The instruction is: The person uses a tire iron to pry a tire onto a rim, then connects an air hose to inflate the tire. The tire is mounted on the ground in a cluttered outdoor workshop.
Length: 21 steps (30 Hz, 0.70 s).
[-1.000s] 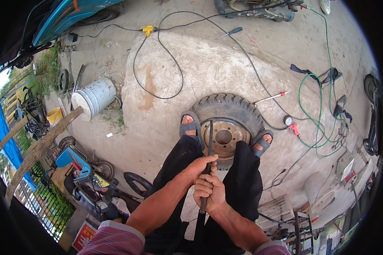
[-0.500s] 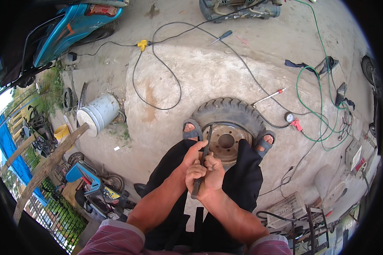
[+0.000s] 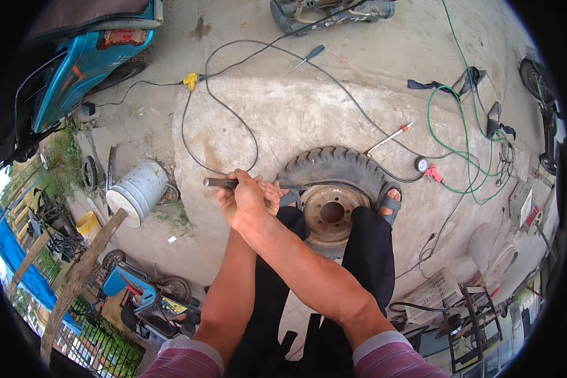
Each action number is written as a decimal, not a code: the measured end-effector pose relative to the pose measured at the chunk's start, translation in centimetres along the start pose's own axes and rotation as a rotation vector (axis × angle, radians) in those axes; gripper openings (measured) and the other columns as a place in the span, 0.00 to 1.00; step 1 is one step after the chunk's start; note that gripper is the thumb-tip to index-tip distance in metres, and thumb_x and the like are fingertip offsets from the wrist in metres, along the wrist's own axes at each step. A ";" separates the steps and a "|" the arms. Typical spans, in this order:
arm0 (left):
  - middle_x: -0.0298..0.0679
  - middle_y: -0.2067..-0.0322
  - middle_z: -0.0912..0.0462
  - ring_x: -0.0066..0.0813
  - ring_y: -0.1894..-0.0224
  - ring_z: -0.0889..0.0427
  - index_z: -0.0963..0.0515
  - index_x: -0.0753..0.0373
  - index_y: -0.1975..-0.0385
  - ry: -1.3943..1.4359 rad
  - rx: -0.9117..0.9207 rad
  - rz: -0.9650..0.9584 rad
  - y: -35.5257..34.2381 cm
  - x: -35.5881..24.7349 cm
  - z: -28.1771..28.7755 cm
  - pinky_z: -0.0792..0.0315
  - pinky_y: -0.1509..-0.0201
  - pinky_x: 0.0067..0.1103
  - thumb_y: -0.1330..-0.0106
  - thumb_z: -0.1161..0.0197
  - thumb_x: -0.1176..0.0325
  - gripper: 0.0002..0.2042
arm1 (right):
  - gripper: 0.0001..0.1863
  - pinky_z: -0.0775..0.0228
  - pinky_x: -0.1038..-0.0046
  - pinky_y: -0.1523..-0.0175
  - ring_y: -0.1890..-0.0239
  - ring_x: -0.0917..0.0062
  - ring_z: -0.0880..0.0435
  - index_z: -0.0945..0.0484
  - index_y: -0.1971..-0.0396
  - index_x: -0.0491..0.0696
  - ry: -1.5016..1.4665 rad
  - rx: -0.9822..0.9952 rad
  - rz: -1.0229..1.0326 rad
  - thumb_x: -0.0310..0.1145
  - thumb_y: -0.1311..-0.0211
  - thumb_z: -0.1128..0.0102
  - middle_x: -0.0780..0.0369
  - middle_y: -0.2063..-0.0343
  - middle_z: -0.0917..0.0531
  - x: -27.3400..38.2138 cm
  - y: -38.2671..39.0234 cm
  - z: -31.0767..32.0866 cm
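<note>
My right hand [image 3: 242,196] is wrapped round a black metal bar [image 3: 217,183], with its forearm crossing over my left one. My left hand [image 3: 268,194], partly hidden behind the right, also grips the bar. The bar lies nearly crosswise, and its far end meets the tyre [image 3: 329,162] along the upper edge of the rusty rim [image 3: 324,232]. The tyre lies flat between my sandalled feet [image 3: 389,201], the left foot partly hidden by my hands.
A yellow connector [image 3: 190,81] with cables, a screwdriver [image 3: 312,53], and a gauge [image 3: 422,164] with green hose lie around. A pale bucket [image 3: 138,192], a timber pole [image 3: 82,277] and small blue vehicle [image 3: 132,283] are left; a metal crate [image 3: 435,293] is lower right.
The bar has swung leftward from pointing toward my body to lying crosswise. Both hands have moved up and left with it, and my right forearm now crosses over the left.
</note>
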State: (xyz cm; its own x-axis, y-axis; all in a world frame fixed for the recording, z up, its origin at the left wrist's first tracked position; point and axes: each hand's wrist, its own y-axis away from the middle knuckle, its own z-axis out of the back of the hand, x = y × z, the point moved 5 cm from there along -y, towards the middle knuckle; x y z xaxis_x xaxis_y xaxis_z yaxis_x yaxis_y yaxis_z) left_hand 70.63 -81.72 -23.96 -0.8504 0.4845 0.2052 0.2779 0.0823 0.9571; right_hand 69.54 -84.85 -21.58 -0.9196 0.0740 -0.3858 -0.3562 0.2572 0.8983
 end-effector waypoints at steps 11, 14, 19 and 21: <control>0.41 0.60 0.20 0.30 0.59 0.22 0.25 0.65 0.55 -1.139 -0.062 -0.625 -3.6 -2.7 2.7 0.27 0.55 0.28 0.31 0.44 0.51 0.20 | 0.15 0.25 0.75 0.67 0.65 0.74 0.16 0.31 0.56 0.46 0.194 0.137 -0.043 0.44 0.28 0.50 0.60 0.63 0.20 0.5 -2.6 -1.6; 0.37 0.65 0.19 0.25 0.65 0.25 0.26 0.63 0.60 -0.919 0.019 -0.499 -5.3 -3.1 2.4 0.29 0.60 0.25 0.29 0.45 0.53 0.17 | 0.17 0.27 0.73 0.65 0.66 0.73 0.16 0.30 0.56 0.47 0.305 0.203 -0.054 0.47 0.29 0.48 0.61 0.66 0.19 1.4 1.0 -0.6; 0.43 0.76 0.20 0.35 0.69 0.19 0.31 0.58 0.76 -1.223 -0.282 -0.639 -12.0 -7.9 0.0 0.27 0.53 0.37 0.30 0.47 0.46 0.21 | 0.15 0.28 0.76 0.65 0.68 0.74 0.18 0.29 0.54 0.50 0.365 0.241 -0.140 0.45 0.28 0.51 0.63 0.67 0.18 3.6 11.7 12.9; 0.40 0.77 0.23 0.35 0.69 0.20 0.32 0.58 0.76 -1.132 -0.337 -0.616 -13.2 -9.7 -0.6 0.26 0.55 0.36 0.29 0.47 0.47 0.21 | 0.15 0.27 0.75 0.64 0.69 0.74 0.18 0.27 0.54 0.50 0.255 0.150 -0.205 0.45 0.28 0.50 0.64 0.69 0.18 3.5 15.1 19.1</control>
State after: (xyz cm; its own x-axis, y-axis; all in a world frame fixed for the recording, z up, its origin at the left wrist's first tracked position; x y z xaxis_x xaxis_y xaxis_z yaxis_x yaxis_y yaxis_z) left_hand 74.94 -88.01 -38.45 0.0868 0.9115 -0.4020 -0.2785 0.4096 0.8687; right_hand 64.08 -62.29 -13.37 -0.8501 -0.2314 -0.4731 -0.5266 0.3817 0.7596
